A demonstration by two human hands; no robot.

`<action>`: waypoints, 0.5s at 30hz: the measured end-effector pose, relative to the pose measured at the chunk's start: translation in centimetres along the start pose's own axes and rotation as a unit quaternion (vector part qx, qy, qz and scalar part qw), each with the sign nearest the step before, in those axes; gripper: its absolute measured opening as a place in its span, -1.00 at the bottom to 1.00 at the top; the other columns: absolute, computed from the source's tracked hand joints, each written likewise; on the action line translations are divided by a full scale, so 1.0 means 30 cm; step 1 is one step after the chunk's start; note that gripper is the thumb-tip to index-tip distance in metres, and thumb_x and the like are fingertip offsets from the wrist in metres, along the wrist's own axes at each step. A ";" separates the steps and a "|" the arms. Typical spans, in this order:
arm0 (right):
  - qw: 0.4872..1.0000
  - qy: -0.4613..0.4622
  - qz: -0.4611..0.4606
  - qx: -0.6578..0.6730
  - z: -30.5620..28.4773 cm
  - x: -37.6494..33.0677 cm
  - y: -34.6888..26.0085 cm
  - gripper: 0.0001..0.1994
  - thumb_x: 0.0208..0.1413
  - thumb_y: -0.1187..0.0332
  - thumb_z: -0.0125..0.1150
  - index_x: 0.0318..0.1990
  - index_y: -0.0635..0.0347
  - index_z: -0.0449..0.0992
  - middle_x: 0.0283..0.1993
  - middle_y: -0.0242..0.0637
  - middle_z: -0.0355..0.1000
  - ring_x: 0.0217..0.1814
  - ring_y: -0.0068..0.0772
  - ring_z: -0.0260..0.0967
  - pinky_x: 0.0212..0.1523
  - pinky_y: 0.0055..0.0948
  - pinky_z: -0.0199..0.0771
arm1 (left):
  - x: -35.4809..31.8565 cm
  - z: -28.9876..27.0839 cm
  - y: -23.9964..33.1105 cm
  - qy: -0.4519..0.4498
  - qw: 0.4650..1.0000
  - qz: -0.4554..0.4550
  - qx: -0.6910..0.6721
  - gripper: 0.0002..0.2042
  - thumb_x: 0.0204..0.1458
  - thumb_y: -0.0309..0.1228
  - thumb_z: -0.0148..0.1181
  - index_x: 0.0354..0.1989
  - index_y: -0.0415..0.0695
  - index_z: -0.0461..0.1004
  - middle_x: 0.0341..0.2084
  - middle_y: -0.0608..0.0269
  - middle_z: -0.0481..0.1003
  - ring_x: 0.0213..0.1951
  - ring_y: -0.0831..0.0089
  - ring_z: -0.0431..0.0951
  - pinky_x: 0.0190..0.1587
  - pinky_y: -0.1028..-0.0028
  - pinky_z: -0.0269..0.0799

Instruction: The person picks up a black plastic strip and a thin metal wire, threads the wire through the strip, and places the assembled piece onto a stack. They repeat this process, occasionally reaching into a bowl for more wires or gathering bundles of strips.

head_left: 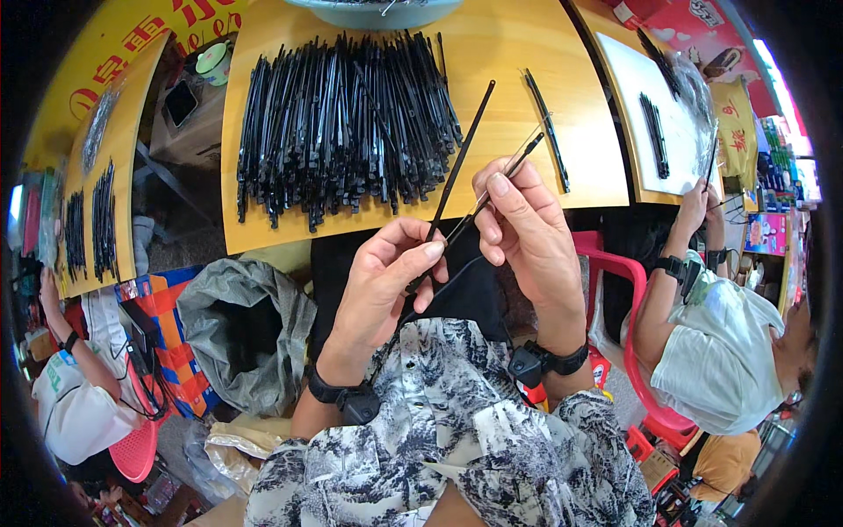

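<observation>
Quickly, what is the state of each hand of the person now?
Left hand: closed, holding a slender black strip.
Right hand: closed, pinching another black strip.

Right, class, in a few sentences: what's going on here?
The person's left hand grips a thin black strip that slants upward; a second dark piece runs between that hand and the right hand. On the yellow table, a big pile of black strips lies with a smaller group apart to its right. One co-worker is far left, another far right.
</observation>
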State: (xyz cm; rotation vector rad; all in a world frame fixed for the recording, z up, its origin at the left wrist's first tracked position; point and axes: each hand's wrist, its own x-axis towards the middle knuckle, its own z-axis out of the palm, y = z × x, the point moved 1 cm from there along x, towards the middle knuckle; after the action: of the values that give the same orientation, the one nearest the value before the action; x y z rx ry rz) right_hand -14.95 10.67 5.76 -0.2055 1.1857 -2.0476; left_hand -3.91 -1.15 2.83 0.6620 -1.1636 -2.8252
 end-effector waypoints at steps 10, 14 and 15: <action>1.000 -0.016 0.012 -0.008 0.001 0.011 0.010 -0.85 0.18 0.36 -0.03 -0.17 0.21 0.27 -0.35 -0.43 0.26 -0.48 -0.68 0.24 -0.54 -0.68 0.33 | 0.028 0.010 0.011 -0.024 0.999 -0.005 -0.023 -0.88 0.03 -0.47 0.10 -0.31 -0.17 0.30 -0.47 0.37 0.36 -0.55 0.68 0.36 -0.71 0.75 0.17; 0.999 -0.026 0.020 -0.019 -0.009 0.019 0.020 -0.85 0.18 0.40 -0.06 -0.14 0.22 0.26 -0.28 -0.38 0.23 -0.47 -0.68 0.22 -0.55 -0.69 0.36 | 0.028 0.002 0.004 -0.021 1.000 0.011 -0.020 -0.88 0.03 -0.47 0.10 -0.30 -0.16 0.30 -0.47 0.37 0.35 -0.56 0.70 0.32 -0.71 0.76 0.15; 0.999 -0.026 0.020 -0.018 -0.008 0.019 0.022 -0.85 0.18 0.40 -0.06 -0.14 0.22 0.26 -0.28 -0.38 0.23 -0.47 -0.68 0.22 -0.55 -0.69 0.36 | 0.028 0.000 0.002 -0.018 1.000 0.016 -0.019 -0.88 0.03 -0.47 0.10 -0.30 -0.16 0.30 -0.48 0.38 0.35 -0.56 0.70 0.32 -0.70 0.77 0.15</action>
State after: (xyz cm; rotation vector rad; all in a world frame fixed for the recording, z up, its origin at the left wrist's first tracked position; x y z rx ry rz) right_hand -15.13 10.26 4.97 -0.2500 1.1864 -1.9750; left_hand -4.68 -1.35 2.55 0.5885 -1.1131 -2.8360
